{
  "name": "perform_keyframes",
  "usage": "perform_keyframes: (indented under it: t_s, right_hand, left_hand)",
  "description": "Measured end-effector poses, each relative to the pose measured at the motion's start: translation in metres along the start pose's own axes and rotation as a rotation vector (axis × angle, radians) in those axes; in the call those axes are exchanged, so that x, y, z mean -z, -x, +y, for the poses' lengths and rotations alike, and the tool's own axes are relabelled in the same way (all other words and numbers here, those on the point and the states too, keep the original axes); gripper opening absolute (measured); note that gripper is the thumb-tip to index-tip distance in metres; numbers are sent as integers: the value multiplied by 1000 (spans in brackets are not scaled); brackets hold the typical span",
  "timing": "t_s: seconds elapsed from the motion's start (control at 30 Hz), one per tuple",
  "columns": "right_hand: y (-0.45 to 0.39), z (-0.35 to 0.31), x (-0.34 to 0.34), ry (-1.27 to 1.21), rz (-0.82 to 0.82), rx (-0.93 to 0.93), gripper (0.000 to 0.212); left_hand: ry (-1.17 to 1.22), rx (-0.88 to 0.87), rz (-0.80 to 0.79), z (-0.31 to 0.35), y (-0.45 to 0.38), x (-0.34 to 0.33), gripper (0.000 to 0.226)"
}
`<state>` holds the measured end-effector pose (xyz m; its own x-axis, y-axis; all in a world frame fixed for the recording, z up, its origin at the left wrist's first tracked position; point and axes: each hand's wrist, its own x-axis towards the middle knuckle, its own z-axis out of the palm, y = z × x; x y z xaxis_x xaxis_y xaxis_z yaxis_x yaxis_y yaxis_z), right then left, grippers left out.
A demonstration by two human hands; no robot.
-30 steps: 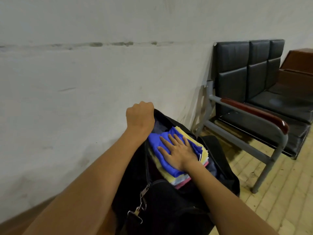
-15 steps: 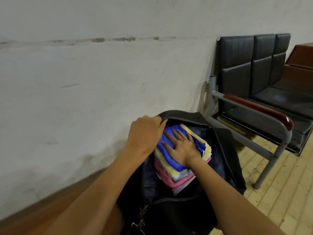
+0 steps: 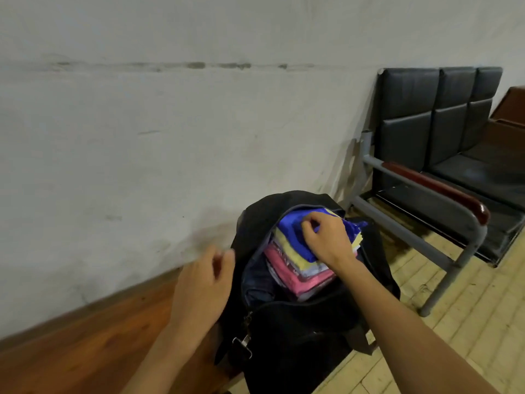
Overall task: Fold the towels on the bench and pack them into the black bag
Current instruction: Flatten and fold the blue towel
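On the brown wooden bench [image 3: 85, 345], hovering released: blurred left hand [image 3: 203, 282], beside the soft black fabric bag [image 3: 298, 331]. Inside, sitting packed: folded blue, yellow and pink towels [image 3: 295, 268]. Pinching the blue top: right hand [image 3: 326, 237]. Remaining, seemingly: tucking, zipping.

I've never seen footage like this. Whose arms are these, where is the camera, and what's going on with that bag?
There is no machine here: a person wears a wide-angle camera on their head, so you look forward and down along their own arms. A black bag stands open on a wooden bench beside a pale wall. Inside it sits a stack of folded towels: a blue towel on top, a yellow towel under it, a pink towel lower down. The right hand rests on the blue towel with curled fingers, seemingly pinching the cloth. The left hand is blurred, hovering beside the bag and holding nothing. To the right is a row of black padded seats.
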<state>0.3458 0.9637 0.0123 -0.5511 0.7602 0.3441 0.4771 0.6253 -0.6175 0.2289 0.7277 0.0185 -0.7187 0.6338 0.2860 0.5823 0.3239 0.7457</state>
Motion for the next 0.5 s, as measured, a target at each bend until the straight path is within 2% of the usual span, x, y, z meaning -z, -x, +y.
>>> perform_keyframes:
  t_s: [0.13, 0.23, 0.3, 0.37, 0.5]
  right_hand:
    - [28, -36, -4, -59, -173, 87, 30]
    - [53, -66, -4, -117, -499, 130, 25]
    - [64, -76, -4, 41, -654, 226, 27]
    - [72, -82, -3, 205, -714, 305, 27]
    - [85, -85, 3, 140, -806, 283, 18]
  left_hand:
    - [-88, 223, -310, -31, 45, -14, 39]
    - [72, 300, -473, -30, 62, -29, 41]
    - [263, 367, -522, -23, 65, -32, 38]
    - [402, 428, -550, -19, 65, -28, 34]
    - [448, 451, -593, -17, 67, -23, 30]
